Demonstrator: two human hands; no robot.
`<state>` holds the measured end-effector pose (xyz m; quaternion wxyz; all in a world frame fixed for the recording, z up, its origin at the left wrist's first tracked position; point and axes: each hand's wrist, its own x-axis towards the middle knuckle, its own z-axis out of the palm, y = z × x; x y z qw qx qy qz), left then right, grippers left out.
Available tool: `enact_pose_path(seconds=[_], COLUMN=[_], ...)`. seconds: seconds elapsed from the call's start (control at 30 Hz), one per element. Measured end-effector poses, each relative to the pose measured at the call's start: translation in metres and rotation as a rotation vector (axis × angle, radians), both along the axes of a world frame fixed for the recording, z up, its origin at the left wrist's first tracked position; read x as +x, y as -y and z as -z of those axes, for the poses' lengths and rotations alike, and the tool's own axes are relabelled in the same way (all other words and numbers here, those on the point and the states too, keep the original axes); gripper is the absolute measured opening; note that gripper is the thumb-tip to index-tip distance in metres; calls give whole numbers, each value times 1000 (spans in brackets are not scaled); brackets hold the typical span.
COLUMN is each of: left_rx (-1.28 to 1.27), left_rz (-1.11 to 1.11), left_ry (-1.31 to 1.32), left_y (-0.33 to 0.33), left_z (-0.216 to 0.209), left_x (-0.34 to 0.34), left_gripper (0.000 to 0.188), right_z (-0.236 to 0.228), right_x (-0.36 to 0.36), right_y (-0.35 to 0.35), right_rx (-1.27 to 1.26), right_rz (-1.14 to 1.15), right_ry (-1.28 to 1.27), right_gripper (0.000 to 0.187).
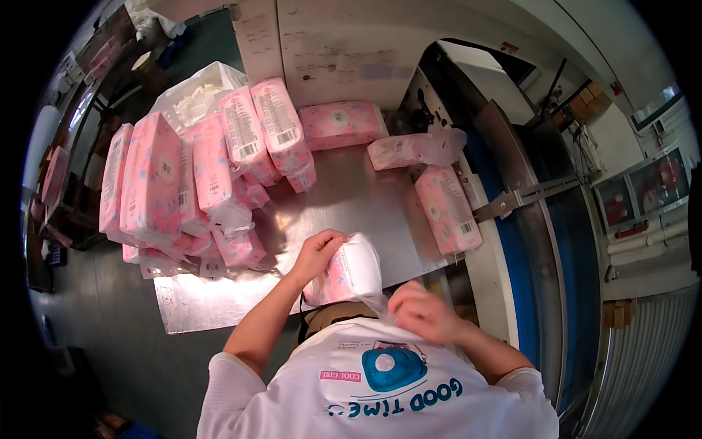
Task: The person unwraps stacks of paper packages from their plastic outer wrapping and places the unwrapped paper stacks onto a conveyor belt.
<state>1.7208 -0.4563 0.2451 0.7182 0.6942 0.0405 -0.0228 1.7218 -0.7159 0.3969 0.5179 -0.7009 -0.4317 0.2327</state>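
Observation:
A pink plastic pack of white tissues point(338, 281) stands at the table's near edge, close against my body. Its end toward the right is open, and the white contents show through clear film. My left hand point(319, 254) grips the pack's upper left corner, fingers closed. At the lower right, my right hand point(425, 313) is curled, with the loose clear film point(377, 304) of the open end pinched in its fingers. Similar pink packs point(151, 175) lean and lie in a heap to the left.
The metal table point(344, 194) reaches to a pale panel at the back, where another pack point(340, 124) lies. Two packs point(447, 208) rest at the right, beside a machine with a blue belt point(515, 234) and a metal arm point(504, 206). A white bag point(197, 99) stands behind the heap.

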Motion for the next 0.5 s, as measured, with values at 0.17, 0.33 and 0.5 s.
enact_pose_path(seconds=[0.17, 0.33, 0.5], left_rx=[619, 695, 648], left_rz=[259, 517, 487], left_ry=[620, 673, 704], left_y=[46, 63, 84], left_z=[-66, -19, 4], left_x=[-24, -21, 3], left_gripper=[31, 24, 19], right_z=[25, 60, 116], right_x=[0, -12, -28], right_y=[15, 31, 97], right_rx=[169, -14, 48], right_rz=[473, 776, 900], right_ry=[-414, -962, -1034], right_gripper=[18, 24, 20])
